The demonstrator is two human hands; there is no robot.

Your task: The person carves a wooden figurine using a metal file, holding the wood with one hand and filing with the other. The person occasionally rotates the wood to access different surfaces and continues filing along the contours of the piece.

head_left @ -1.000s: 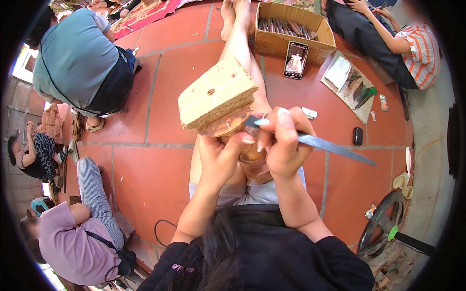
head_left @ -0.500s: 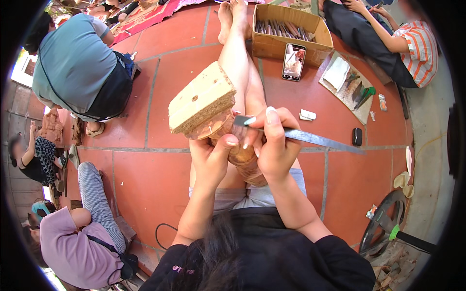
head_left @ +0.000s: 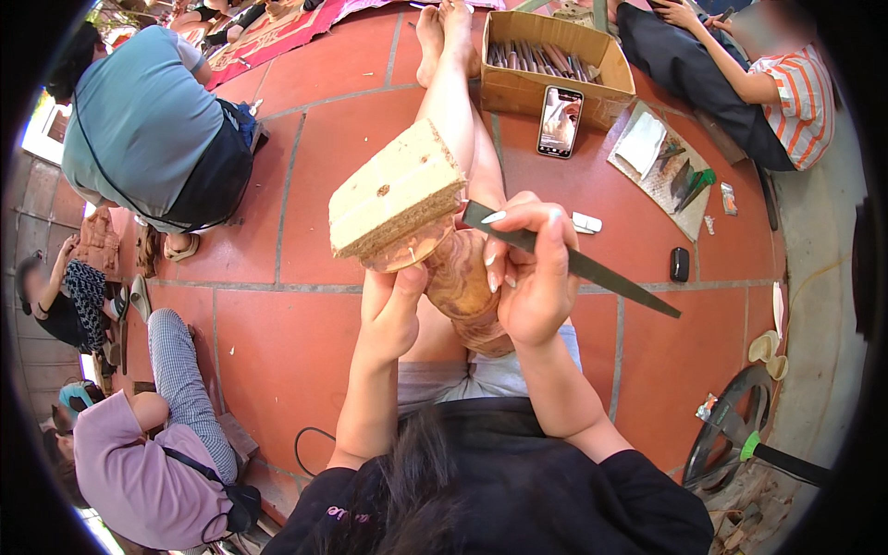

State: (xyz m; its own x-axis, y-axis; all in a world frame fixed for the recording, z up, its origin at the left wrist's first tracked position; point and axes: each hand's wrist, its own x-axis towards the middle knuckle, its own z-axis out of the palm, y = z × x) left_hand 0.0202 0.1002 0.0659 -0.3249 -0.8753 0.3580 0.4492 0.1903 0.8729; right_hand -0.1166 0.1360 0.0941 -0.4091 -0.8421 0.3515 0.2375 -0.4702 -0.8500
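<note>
A brown, grained wooden carving (head_left: 464,276) with rounded forms rests across my lap, tilted, its far end joined to a pale rectangular wood block (head_left: 396,196). My left hand (head_left: 390,316) is closed around the carving just under the block, thumb on the near side and the other fingers mostly hidden. In my right hand (head_left: 541,277) is a flat dark metal file (head_left: 624,285), pinched between thumb and fingers. Its blunt end lies beside the block and carving; the narrower end points out to the right. Some right fingertips touch the carving's side.
Beyond my legs stands a cardboard box (head_left: 555,91) of slim tools, with a phone (head_left: 560,120) leaning on it. A board (head_left: 680,199) with a cloth and tools lies to the right, near a small black case (head_left: 680,265). A black fan (head_left: 731,435) stands lower right. Other people sit around.
The file has turned, showing its dark flat face, and its blunt end has moved slightly right and away from me. The block and carving have shifted slightly right. Both hands keep their hold.
</note>
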